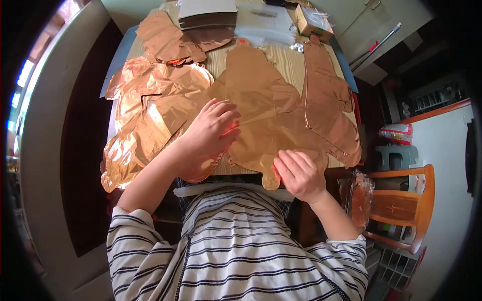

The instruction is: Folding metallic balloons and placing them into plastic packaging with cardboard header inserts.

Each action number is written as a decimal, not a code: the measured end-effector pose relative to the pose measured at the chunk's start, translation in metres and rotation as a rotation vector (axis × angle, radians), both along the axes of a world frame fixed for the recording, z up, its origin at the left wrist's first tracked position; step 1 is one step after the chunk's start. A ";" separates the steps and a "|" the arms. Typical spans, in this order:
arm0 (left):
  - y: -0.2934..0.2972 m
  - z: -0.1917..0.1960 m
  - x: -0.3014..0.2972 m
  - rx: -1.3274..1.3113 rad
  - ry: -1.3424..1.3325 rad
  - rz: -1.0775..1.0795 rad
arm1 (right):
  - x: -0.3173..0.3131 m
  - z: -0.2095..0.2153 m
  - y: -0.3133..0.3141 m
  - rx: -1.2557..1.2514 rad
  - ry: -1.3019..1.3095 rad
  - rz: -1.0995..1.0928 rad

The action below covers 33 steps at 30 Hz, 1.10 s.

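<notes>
A flat, uninflated copper foil balloon (256, 100) is spread over the middle of the table, its rounded lower tab hanging past the near edge. My left hand (216, 123) is on its left part, fingers slightly apart and bent, with orange reflections by the fingertips; the thumb is hidden. At the lower right my right hand (300, 174) pinches the foil beside the tab, fingers together. Left of my left forearm lies a pile of shiny, crinkled foil balloons (150, 110). Another flat foil balloon (326, 95), partly folded, lies along the right side.
Across the table's (216, 62) far side are a stack of cards or sheets (207, 12), clear plastic bags (263, 22) and a small box (314, 22). A wooden chair (401, 200) stands at the right, near a plastic-wrapped copper package (360, 198).
</notes>
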<state>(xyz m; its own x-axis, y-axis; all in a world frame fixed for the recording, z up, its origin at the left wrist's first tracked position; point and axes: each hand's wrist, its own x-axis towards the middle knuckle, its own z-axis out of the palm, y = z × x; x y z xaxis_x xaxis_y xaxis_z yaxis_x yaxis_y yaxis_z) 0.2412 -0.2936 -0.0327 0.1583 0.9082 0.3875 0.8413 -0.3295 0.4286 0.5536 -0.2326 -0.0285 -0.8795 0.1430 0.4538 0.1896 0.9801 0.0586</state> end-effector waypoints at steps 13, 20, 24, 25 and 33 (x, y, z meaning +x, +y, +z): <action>0.002 -0.025 0.007 0.016 0.029 -0.071 | 0.053 -0.062 -0.081 -1.990 0.745 -0.845; 0.025 -0.026 0.019 0.061 0.018 -0.181 | 0.009 -0.053 -0.079 -1.716 0.966 -0.892; 0.023 -0.030 0.023 0.048 0.015 -0.210 | 0.005 -0.037 -0.082 -1.470 0.918 -0.809; 0.023 -0.030 0.023 0.035 0.014 -0.211 | 0.007 -0.038 -0.079 -1.474 0.892 -0.814; 0.028 -0.027 0.030 0.034 0.028 -0.186 | 0.011 -0.037 -0.060 -1.437 0.846 -0.826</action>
